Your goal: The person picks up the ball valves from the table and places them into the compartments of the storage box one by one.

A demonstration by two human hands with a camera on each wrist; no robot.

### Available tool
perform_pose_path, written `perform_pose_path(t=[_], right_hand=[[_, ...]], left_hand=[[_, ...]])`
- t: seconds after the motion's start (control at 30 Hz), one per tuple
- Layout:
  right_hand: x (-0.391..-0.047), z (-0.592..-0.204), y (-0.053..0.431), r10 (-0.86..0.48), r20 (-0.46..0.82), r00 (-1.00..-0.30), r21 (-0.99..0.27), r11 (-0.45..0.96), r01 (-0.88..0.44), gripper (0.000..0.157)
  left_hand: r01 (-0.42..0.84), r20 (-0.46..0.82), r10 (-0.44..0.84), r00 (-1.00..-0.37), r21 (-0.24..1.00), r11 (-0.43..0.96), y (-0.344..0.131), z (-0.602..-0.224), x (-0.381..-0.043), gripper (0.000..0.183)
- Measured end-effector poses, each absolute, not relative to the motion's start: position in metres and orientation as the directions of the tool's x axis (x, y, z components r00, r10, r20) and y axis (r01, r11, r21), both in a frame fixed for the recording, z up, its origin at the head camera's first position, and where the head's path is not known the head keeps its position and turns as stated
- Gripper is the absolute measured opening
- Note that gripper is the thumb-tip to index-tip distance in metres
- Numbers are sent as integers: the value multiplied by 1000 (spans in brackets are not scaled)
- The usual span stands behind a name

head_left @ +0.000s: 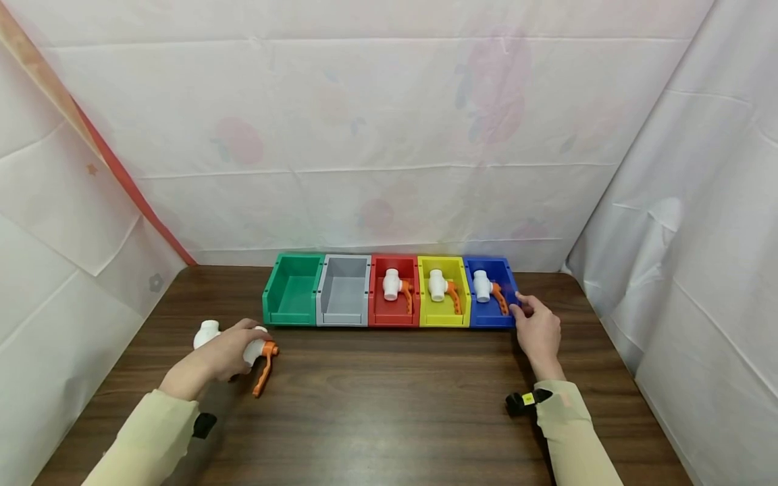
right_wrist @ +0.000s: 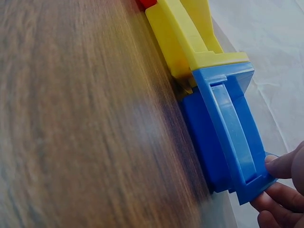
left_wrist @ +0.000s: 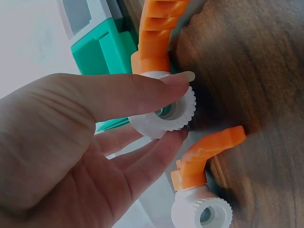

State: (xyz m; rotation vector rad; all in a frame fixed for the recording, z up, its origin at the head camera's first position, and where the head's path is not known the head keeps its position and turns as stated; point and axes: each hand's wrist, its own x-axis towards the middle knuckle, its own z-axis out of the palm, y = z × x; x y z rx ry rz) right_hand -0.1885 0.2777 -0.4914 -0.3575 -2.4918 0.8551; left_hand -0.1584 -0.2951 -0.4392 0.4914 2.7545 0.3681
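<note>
My left hand [head_left: 221, 352] grips a white ball valve [head_left: 254, 349] with an orange lever handle, thumb on one side and fingers on the other in the left wrist view. A second white ball valve [left_wrist: 202, 213], also orange-handled, lies on the table beside that hand. Far to the right, my right hand [head_left: 539, 335] pinches the right side wall of the blue bin [head_left: 494, 322] between thumb and fingers. One valve [head_left: 482, 286] lies inside the blue bin, another valve [head_left: 437, 285] in the yellow bin [head_left: 445, 321], and a third valve [head_left: 392, 285] in the red bin [head_left: 394, 320].
The green bin [head_left: 294, 290] and grey bin [head_left: 343, 290] hold nothing and complete the side-by-side row at the table's back. Behind the wooden table [head_left: 377, 405] hangs a pale patterned curtain [head_left: 377, 121], with more white cloth [head_left: 711, 256] on the right.
</note>
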Motion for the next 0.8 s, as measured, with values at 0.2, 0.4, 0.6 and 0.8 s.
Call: perform_pose_path(t=[0.2,0.4,0.6,0.8], right_hand=[[-189,-491,278,379,364,-851,-626,776,77,28],[-189,-491,278,378,361,-852,-625,776,79,28],[-188,-489,277,376,352,-857,-626,775,83,29],[-188,-489,278,381,357,-853,-627,774,84,28]], left_hand=[[289,-256,377,-890,322,901,-298,-442,-160,53],[286,-254,381,-889,341,896,-299,-442,-161,51],[316,-218,395,-893,324,892,-299,-442,-161,49],[310,-201,391,-898,341,887,-299,-445,-163,50]])
